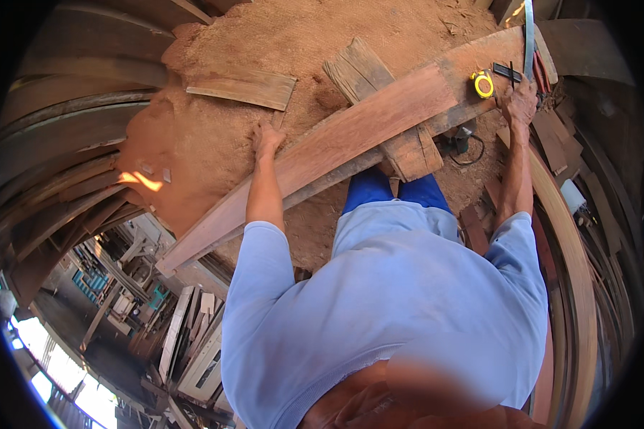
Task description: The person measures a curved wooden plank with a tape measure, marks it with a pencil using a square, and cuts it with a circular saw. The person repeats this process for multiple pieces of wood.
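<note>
Sawdust floor (215, 154): reddish-brown, spread beyond the far side of the reddish plank; stacked timber off both its ends.
Reddish plank (311, 166): main piece; lies diagonally in front of the person, near end to the person's left, far end to the right; rests over a weathered cross timber (413, 154) and a wider board (474, 53) that runs out past its far end.
Left hand (267, 137): at the plank's far edge, forearm across the plank; fingers near a thin wood strip; can't tell if they pinch it.
Right hand (519, 104): beyond the plank's far right end, fingers curled at the lower end of a bent-looking steel strip (529, 36); grip unclear, can't tell what is pinched.
Tools past plank's right end: yellow tape measure (484, 84); black-handled tool (506, 71); red-handled tool (539, 70) beside the strip.
Short board (247, 87): on sawdust, beyond the plank's far edge.
Corded power tool (461, 139): near side of the plank's right end; partly hidden.
</note>
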`<state>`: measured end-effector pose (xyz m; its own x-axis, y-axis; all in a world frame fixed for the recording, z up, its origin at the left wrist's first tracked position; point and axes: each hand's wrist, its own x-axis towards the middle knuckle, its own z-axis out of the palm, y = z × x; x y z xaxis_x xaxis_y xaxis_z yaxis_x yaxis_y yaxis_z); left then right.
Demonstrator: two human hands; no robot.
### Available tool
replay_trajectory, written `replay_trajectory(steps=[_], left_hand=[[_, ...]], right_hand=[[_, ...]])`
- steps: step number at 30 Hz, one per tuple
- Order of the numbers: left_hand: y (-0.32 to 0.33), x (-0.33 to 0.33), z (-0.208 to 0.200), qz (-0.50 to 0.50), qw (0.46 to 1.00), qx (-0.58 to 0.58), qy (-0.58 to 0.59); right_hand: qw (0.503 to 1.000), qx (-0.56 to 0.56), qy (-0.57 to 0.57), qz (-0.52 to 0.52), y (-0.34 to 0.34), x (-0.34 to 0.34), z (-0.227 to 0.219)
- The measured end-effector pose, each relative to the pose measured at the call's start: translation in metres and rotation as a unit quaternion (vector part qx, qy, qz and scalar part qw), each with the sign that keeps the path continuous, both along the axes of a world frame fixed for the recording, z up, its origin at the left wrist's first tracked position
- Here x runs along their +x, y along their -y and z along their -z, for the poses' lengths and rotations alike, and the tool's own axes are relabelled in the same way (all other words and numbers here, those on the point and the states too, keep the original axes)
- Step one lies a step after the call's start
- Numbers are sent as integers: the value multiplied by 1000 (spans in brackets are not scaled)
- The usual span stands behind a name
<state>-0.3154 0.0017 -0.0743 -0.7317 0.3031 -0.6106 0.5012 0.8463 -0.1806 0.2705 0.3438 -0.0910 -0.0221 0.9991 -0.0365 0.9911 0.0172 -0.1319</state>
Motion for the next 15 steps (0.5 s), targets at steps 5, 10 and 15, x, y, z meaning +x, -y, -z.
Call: replay_trajectory(steps=[5,10,15], left_hand=[[-9,0,10,74,996,45,19],[18,-13,4,97,960,237,-110],[-4,-68,-58,-224,785,568,108]], right_hand=[[1000,6,-13,7,26,1,-10],[997,29,-62,-36,54,-15,-41],[979,-92,-179,22,84,-60,-51]])
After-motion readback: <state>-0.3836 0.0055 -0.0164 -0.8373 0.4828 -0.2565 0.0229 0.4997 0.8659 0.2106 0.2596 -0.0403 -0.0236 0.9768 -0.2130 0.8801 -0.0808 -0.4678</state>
